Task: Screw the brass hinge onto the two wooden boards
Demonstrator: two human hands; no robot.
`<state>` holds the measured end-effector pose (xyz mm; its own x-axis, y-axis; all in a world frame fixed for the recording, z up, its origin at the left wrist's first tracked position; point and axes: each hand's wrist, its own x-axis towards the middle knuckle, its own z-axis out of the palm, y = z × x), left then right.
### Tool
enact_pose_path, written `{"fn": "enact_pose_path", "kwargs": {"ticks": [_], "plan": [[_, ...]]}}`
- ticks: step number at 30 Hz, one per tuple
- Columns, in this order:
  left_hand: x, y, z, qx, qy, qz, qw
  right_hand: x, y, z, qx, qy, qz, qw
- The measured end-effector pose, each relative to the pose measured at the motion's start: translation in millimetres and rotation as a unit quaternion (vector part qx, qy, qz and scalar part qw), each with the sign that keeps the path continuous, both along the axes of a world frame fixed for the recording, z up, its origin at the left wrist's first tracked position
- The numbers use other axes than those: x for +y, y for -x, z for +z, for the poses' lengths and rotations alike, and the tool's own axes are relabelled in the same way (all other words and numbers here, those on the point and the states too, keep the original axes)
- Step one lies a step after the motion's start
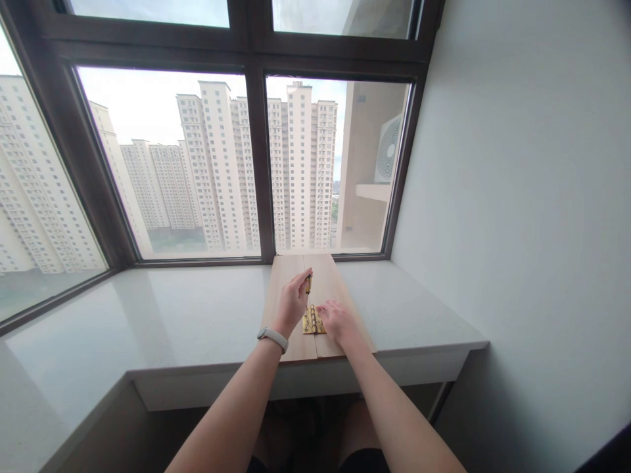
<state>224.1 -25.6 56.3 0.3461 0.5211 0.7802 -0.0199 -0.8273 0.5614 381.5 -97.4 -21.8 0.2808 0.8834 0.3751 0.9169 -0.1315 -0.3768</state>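
Note:
Two wooden boards [325,276] lie side by side on a white sill. A brass hinge [311,320] rests across their seam near the front. My left hand [292,303], with a grey wristband, is closed around a small screwdriver [308,286] held upright, its tip down on the hinge. My right hand [335,320] lies on the right board with fingers spread flat, its fingertips touching the hinge's right leaf.
The white sill [197,315] runs along a large dark-framed window [256,164] showing tall apartment blocks. A white wall [517,197] stands close on the right. The sill's front edge [424,351] drops off above my knees.

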Motion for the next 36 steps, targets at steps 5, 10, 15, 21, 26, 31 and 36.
{"fn": "enact_pose_path", "kwargs": {"ticks": [5, 10, 15, 21, 26, 31, 36], "plan": [[0.2, 1.5, 0.5, -0.007, -0.006, 0.009, 1.000, 0.2, -1.1, -1.2, 0.002, -0.003, 0.003, 1.000], [-1.5, 2.0, 0.1, -0.006, -0.010, 0.026, 1.000, 1.1, -1.3, -1.1, 0.000, 0.002, 0.002, 1.000], [-4.3, 1.8, 0.5, -0.008, -0.013, 0.009, 1.000, 0.2, -0.3, 0.3, -0.003, 0.002, 0.004, 1.000], [-2.5, 0.7, 1.3, -0.008, -0.015, 0.004, 1.000, -0.2, -0.9, -0.6, -0.006, -0.003, 0.003, 1.000], [0.3, 1.1, -0.1, -0.001, -0.022, 0.038, 0.999, 1.7, -2.6, -4.1, -0.007, -0.004, -0.001, 1.000], [-0.9, 3.1, 0.3, -0.002, -0.016, 0.019, 1.000, 1.6, -2.9, -3.9, -0.009, -0.004, 0.002, 1.000], [-2.1, 4.5, 2.6, 0.000, -0.029, 0.009, 1.000, 0.3, -2.4, -1.9, -0.010, -0.002, 0.001, 1.000]]}}
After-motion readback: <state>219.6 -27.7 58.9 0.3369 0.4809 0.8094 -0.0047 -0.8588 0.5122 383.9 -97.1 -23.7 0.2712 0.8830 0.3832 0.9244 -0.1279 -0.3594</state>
